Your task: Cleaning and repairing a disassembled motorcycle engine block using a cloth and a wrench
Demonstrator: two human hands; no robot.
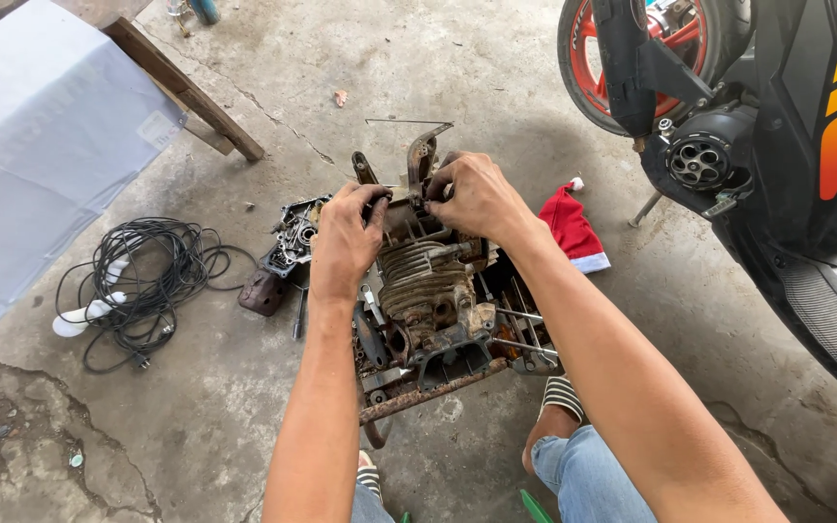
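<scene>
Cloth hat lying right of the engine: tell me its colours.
The cloth hat is red with a white trim band and a white tip, seen clearly in the head view.

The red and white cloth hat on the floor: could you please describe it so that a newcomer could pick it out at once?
Start at the black motorcycle on the right, then look down-left across the grey concrete floor. Between it and the rusty finned engine block lies the red cloth hat with a white trim, just beyond the right hand. It is the only soft, bright red thing among greasy metal parts.
</scene>
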